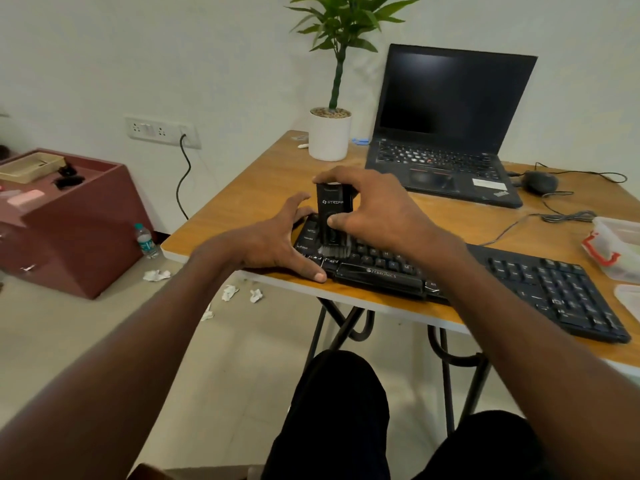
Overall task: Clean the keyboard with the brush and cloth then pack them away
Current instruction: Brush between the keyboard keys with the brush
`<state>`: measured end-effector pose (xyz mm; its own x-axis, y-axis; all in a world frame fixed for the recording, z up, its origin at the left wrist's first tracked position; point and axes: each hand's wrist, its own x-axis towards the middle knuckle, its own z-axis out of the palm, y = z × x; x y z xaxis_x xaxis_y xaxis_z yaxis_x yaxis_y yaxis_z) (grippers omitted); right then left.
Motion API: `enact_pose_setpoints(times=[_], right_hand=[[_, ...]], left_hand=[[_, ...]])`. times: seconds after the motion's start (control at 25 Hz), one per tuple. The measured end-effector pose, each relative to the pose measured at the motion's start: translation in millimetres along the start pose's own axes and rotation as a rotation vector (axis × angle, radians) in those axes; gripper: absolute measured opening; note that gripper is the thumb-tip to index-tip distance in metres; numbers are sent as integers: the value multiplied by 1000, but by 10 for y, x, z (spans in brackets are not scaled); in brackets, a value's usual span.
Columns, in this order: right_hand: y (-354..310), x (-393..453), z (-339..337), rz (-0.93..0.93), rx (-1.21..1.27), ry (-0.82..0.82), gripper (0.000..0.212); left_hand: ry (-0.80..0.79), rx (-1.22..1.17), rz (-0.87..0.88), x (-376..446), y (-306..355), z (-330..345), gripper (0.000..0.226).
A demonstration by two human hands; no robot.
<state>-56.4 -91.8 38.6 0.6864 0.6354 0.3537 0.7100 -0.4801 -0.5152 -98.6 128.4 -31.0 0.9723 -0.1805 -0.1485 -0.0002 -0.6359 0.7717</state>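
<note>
A black keyboard (540, 285) lies along the front edge of the wooden table (242, 202). My right hand (374, 209) grips a black brush (333, 216) upright, thumb on its front, bristles down on the keys at the keyboard's left end. My left hand (277, 240) is spread around the keyboard's left edge, thumb on the front corner, fingers at the far corner. No cloth is visible.
An open black laptop (446, 133) stands behind the keyboard, a potted plant (329, 133) to its left, a wired mouse (540, 181) to its right. Clear plastic containers (620, 244) sit at the right edge. Crumpled tissues (228, 292) and a bottle (145, 239) lie on the floor beside a maroon cabinet (69, 223).
</note>
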Motion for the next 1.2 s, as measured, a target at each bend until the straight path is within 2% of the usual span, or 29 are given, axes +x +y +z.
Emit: enact_pose_setpoints(times=[0.2, 0.4, 0.56, 0.72, 0.84, 0.92, 1.08, 1.12, 1.2], right_hand=[[-191, -132, 153, -139, 83, 22, 64], [-118, -174, -263, -93, -104, -167, 57], [-122, -308, -130, -137, -20, -57, 58], [-27, -285, -320, -12, -84, -127, 59], [-68, -219, -207, 29, 47, -4, 57], [-46, -243, -57, 39, 88, 17, 56], [-2, -238, -264, 181, -148, -74, 61], [-44, -229, -290, 183, -204, -62, 62], [-138, -281, -207, 103, -131, 5, 61]], left_hand=[[13, 5, 34, -14, 11, 8, 141], [0, -20, 2, -18, 12, 10, 147], [-13, 33, -1, -8, 26, 0, 144], [-22, 18, -3, -29, 35, -15, 146], [-48, 37, -10, -22, 65, -11, 133], [-54, 28, -12, -13, 51, -13, 129], [-68, 22, -16, -13, 52, -9, 126], [-64, 22, -19, -12, 53, -7, 125], [-61, 17, -13, -14, 66, 0, 123]])
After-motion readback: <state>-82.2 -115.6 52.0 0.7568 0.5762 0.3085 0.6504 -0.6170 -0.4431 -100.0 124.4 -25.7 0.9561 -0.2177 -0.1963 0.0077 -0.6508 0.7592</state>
